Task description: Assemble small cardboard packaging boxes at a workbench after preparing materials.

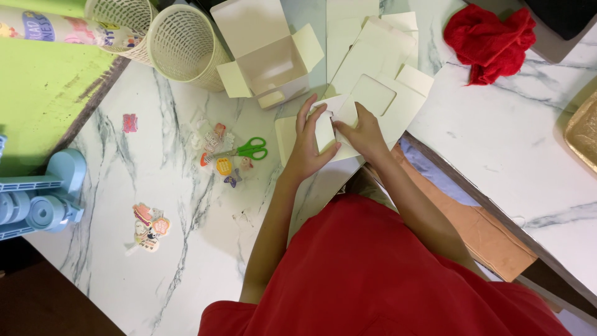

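Both hands work one cream card piece [324,132] at the marble table's [186,249] edge: left hand [309,149] clasps it, right hand [364,134] pinches its flap. Uneven pressure could crease it crookedly (or tear a tab), and the flat cards [379,74] beneath may slide.

The person wears a plain red garment that covers the body and the shoulders. The cloth is smooth, without print or buttons in view. Both arms are bare, with no sleeves on them. The left hand [309,146] and right hand [364,134] carry no rings, watch or gloves.
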